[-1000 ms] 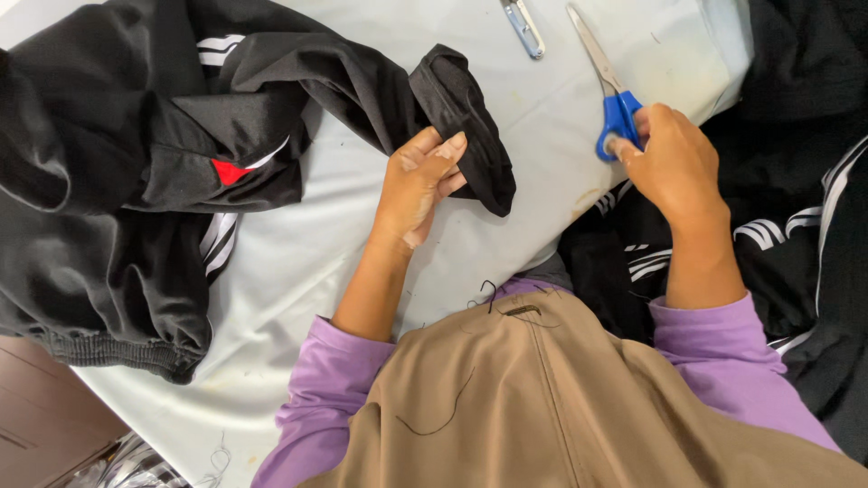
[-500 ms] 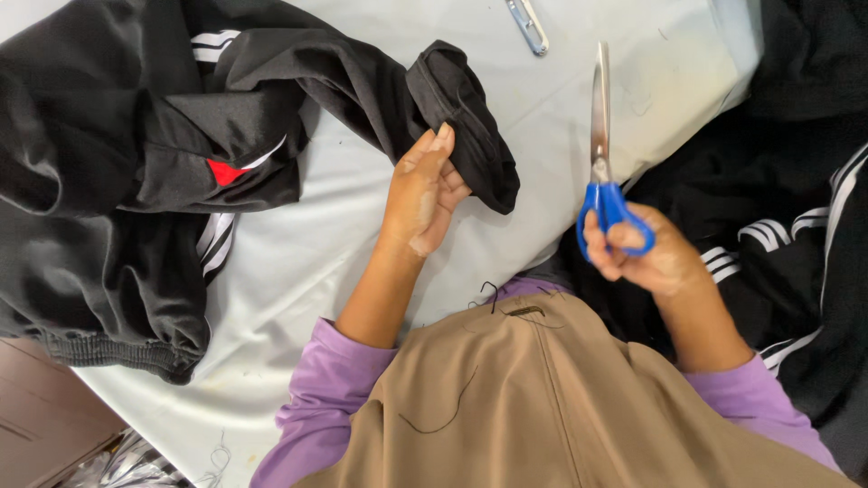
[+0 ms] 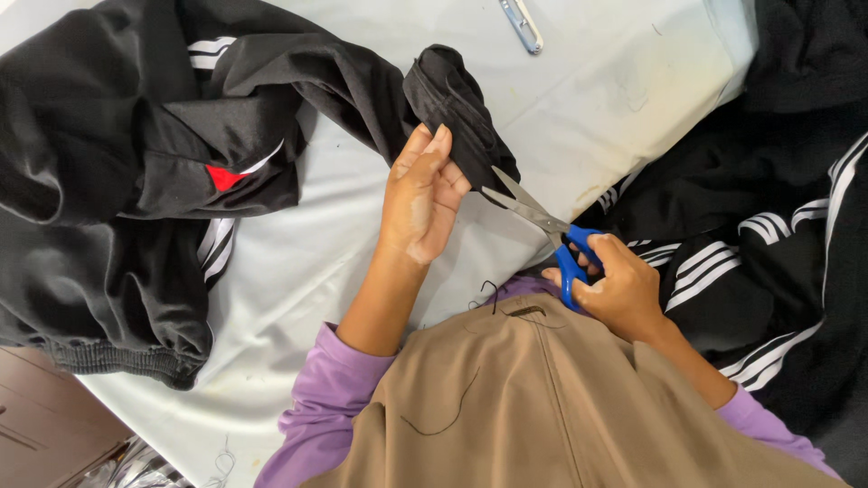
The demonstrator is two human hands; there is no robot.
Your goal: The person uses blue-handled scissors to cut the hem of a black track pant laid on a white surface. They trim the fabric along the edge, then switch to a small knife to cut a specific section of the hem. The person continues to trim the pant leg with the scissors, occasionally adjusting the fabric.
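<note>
head view: left hand (image 3: pixel 420 203) grip holds the black sleeve cuff (image 3: pixel 457 113); right hand (image 3: pixel 619 289) grip holds blue-handled scissors (image 3: pixel 542 226), blades parted just beside the cuff

A sewing workshop, by the look of it: a pale cloth-covered table (image 3: pixel 633 90) with black striped garments (image 3: pixel 136 181) heaped on it, more piled at the right (image 3: pixel 778 226), blue-handled scissors (image 3: pixel 551 230) open at a cuff, loose threads lying about, a metal clip (image 3: pixel 523 23) at the top edge.
</note>
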